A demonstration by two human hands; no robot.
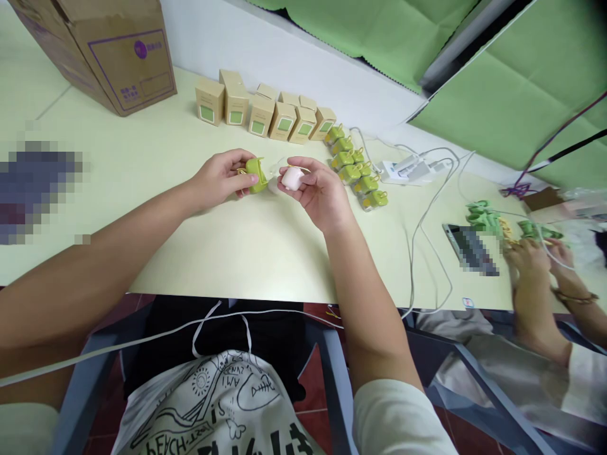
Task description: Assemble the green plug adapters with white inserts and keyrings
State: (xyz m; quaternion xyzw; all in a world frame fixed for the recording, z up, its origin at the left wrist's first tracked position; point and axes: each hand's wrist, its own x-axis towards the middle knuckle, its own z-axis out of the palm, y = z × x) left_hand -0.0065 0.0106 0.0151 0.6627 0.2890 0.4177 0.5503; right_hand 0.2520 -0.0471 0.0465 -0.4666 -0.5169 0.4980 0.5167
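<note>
My left hand (220, 177) is closed around a small yellow-green cover (257, 172), thumb on its front. Just to the right, my right hand (325, 199) grips a small white rounded case (292, 179) between thumb and fingers. A thin yellowish strip shows above the white case, by the right fingertips. In the narrow gap between my hands are a clear piece and a whitish rounded piece, too indistinct to name. Both hands are over the pale table (251, 253). Right of them stand several green-topped little cases (349, 174) with loops and clear lower parts.
Small kraft boxes (260, 115) line the wall behind my hands. At the back left stands a large cardboard box (128, 63). A white power strip (403, 172) trails cables across the right side. Farther right, another person's hands (528, 256) work near green items (484, 217).
</note>
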